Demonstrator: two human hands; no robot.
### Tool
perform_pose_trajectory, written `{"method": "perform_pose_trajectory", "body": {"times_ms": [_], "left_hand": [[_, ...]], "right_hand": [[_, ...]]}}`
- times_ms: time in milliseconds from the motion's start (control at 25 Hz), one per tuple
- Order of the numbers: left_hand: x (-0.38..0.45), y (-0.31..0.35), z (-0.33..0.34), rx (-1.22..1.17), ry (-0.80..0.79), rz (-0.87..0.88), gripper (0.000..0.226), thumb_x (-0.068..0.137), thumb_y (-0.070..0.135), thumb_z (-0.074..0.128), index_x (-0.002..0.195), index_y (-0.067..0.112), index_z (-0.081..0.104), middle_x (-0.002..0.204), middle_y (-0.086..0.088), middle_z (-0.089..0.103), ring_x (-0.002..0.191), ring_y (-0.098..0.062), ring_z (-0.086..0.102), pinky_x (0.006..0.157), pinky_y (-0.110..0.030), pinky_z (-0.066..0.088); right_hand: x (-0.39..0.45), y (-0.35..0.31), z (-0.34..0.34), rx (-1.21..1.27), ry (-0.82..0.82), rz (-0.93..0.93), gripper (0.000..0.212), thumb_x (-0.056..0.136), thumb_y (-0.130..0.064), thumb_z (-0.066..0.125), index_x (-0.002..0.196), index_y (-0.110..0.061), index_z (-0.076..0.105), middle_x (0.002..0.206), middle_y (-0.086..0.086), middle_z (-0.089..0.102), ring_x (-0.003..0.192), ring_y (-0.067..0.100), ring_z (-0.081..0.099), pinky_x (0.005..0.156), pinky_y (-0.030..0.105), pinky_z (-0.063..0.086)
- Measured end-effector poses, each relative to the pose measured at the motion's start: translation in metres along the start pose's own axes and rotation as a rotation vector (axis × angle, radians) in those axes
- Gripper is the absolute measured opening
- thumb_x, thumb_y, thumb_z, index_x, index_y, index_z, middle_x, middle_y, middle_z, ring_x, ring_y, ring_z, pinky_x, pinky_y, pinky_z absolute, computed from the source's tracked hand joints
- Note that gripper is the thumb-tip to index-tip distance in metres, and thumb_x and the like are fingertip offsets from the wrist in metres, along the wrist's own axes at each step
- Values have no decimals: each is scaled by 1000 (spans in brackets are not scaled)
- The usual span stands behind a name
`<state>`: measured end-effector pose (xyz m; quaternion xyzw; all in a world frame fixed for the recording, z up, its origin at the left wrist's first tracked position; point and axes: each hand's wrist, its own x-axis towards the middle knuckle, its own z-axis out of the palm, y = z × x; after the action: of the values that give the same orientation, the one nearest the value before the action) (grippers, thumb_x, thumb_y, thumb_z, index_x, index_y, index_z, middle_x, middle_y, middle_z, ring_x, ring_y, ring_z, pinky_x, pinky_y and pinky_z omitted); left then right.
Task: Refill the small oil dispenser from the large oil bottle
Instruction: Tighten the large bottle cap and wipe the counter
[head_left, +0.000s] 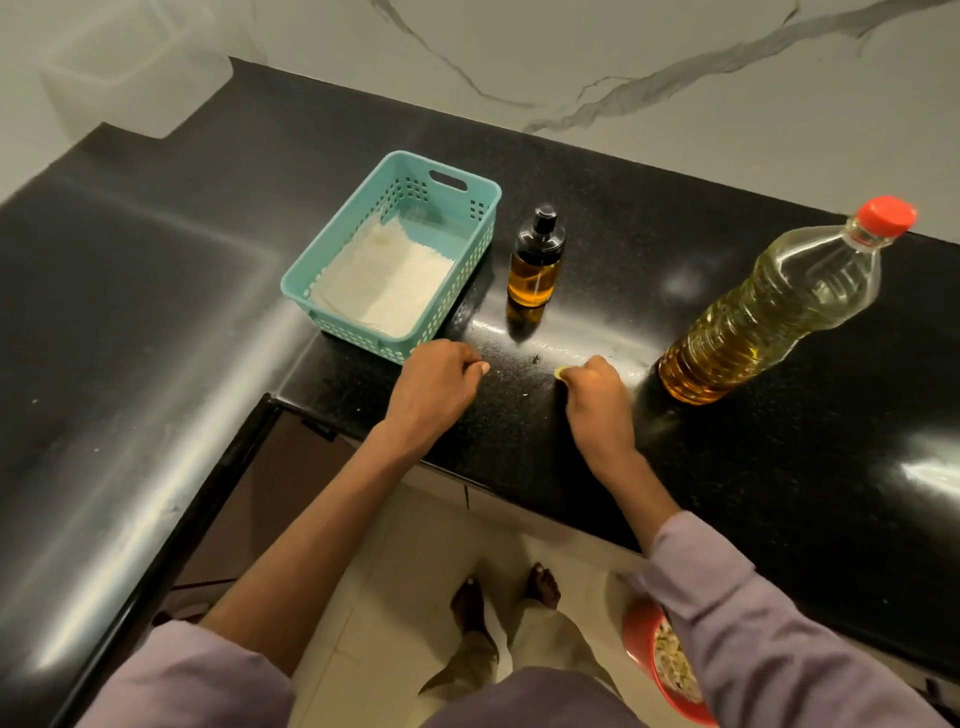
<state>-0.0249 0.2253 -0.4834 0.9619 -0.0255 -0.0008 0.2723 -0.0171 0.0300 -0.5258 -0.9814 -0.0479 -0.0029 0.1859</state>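
Note:
The small oil dispenser (535, 260), amber glass with a black pump top, stands upright on the black counter (571, 426). To the right stands the large oil bottle (769, 312), clear plastic with yellow oil and a red cap on. My left hand (436, 384) rests on the counter in front of the dispenser, fingers curled, holding nothing that I can see. My right hand (597, 395) rests with curled fingers between dispenser and bottle. A small yellowish bit shows at its fingertips. Neither hand touches a bottle.
A teal plastic basket (467, 197) with a white cloth (384, 280) inside sits left of the dispenser. The counter turns a corner to the left. A white wall rises behind. On the floor below sit a red bowl (639, 634) and my feet.

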Motion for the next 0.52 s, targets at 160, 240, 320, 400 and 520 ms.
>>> {"method": "perform_pose_trajectory", "body": {"times_ms": [160, 240, 320, 400, 520], "left_hand": [[-3, -4, 4, 17, -17, -13, 29, 88, 30, 56, 81, 6, 71, 72, -7, 71, 66, -18, 63, 66, -37, 53], [-3, -5, 1, 4, -13, -17, 29, 90, 29, 56, 83, 7, 72, 74, -7, 71, 66, -17, 64, 67, -34, 54], [-3, -6, -2, -2, 3, -19, 27, 90, 28, 56, 86, 8, 73, 76, -6, 72, 68, -16, 64, 66, -28, 51], [-5, -8, -3, 15, 6, -19, 24, 89, 25, 57, 89, 9, 74, 79, -4, 73, 70, -16, 64, 66, -26, 47], [-6, -12, 0, 50, -25, -16, 21, 88, 22, 57, 88, 11, 74, 78, -6, 73, 72, -20, 65, 67, -33, 51]], "right_hand": [[-13, -28, 14, -5, -225, -352, 14, 85, 1, 56, 89, -3, 69, 86, 11, 56, 82, 30, 54, 63, 38, 44], [-6, -7, -1, 18, -203, -302, 17, 89, -5, 55, 93, -3, 71, 87, 12, 57, 83, 30, 55, 69, 41, 47], [16, 0, -5, 1, -94, -167, 19, 90, -7, 53, 92, -2, 71, 84, 13, 57, 81, 30, 54, 67, 40, 46], [41, -20, 4, -12, -78, -199, 18, 88, -4, 55, 92, -1, 72, 84, 14, 58, 81, 32, 56, 64, 37, 44], [34, -53, 17, 6, -238, -436, 19, 84, -1, 59, 94, -7, 73, 84, 11, 57, 80, 28, 57, 61, 36, 43]]}}
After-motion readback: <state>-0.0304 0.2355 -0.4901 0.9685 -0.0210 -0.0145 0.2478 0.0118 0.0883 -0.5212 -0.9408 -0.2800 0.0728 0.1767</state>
